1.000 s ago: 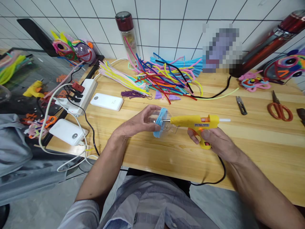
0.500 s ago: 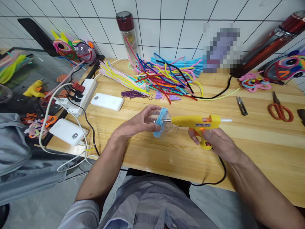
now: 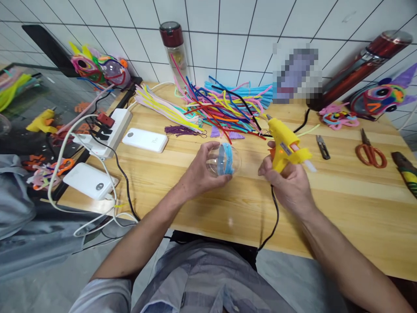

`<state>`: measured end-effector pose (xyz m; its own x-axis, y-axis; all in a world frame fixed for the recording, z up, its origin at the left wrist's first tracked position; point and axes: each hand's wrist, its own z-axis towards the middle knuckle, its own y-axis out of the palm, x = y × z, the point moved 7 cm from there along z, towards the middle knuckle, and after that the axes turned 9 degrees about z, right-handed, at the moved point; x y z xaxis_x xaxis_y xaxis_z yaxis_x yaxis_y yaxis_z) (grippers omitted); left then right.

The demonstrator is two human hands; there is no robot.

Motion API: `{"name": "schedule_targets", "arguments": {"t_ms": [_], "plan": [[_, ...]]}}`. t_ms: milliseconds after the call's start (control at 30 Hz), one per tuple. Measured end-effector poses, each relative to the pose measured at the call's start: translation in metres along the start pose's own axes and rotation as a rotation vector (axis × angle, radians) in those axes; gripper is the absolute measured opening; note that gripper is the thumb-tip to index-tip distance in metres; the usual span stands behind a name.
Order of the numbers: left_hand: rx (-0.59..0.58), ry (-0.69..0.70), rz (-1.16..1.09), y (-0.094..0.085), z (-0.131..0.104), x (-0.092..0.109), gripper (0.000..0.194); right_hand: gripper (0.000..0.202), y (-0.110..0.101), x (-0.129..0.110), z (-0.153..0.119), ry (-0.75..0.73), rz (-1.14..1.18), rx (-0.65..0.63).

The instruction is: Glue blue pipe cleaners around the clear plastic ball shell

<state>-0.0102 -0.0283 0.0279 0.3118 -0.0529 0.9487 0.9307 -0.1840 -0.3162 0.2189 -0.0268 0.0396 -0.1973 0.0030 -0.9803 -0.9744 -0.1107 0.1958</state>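
Observation:
In the head view my left hand (image 3: pixel 206 168) is closed round a clear plastic ball (image 3: pixel 213 162), its thumb below and fingers above. A light blue fuzzy strip (image 3: pixel 229 159), like pipe cleaner, runs round the ball's middle. My right hand (image 3: pixel 286 180) grips a yellow glue gun (image 3: pixel 280 135) by the handle, with its nozzle tilted up and away, apart from the ball. A white glue stick (image 3: pixel 309 165) pokes out of the gun's rear, and its black cord hangs down over the table edge.
Behind the hands lies a heap of coloured pipe cleaners (image 3: pixel 224 106). To the right are snips (image 3: pixel 322 147), orange-handled scissors (image 3: pixel 370 151) and pliers (image 3: pixel 405 171). A power strip (image 3: pixel 114 132), white power banks (image 3: pixel 145 140) and cables sit left. A red flask (image 3: pixel 361 69) leans against the wall.
The glue gun's nozzle has left the blue strip; my right hand has swung it upward, pointing away from me. My left hand has turned the ball slightly.

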Motion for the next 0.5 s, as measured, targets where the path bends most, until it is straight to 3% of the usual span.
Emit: {"name": "schedule_targets", "arguments": {"t_ms": [200, 500], "plan": [[0.061, 0.056, 0.045, 0.011, -0.008, 0.007, 0.086, 0.080, 0.019, 0.015, -0.007, -0.013, -0.159, -0.019], [0.085, 0.145, 0.088, 0.023, -0.012, 0.000, 0.088, 0.080, 0.021, 0.022, -0.008, 0.011, -0.171, -0.008]]}}
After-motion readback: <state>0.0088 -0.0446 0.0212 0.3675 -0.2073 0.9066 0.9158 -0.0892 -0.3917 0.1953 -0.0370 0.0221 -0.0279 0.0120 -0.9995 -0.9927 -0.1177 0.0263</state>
